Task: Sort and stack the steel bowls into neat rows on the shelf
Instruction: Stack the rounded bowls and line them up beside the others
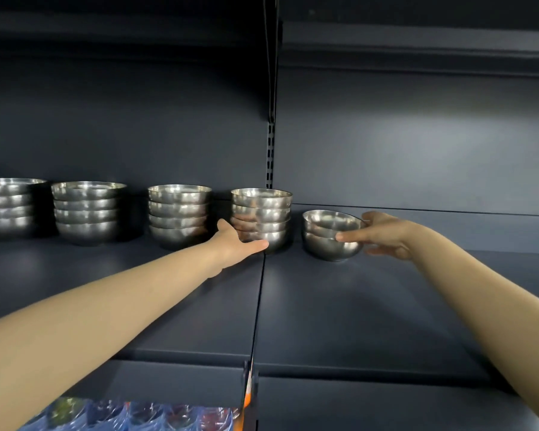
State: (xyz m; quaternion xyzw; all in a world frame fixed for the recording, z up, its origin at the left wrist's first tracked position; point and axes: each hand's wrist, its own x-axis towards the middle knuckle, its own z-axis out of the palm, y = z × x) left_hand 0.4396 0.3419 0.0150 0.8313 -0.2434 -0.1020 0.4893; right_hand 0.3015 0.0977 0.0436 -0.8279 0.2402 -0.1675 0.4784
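Several stacks of shiny steel bowls stand in a row at the back of the dark shelf [339,306]. My left hand [235,242] reaches to the stack of bowls nearest the shelf joint [262,213], with thumb and fingers against its lowest bowls. To the right, a short stack of two bowls [330,236] rests on the shelf. My right hand [383,236] grips this pair from the right side, thumb across the front and fingers behind. More stacks stand to the left: a middle stack [178,211], another stack [87,209], and a wider stack [8,205] at the frame's edge.
A slotted upright [270,150] runs down the back panel where two shelf sections meet. Below the shelf's front edge lie wrapped packs in blue plastic [131,415]. An upper shelf [417,48] hangs overhead.
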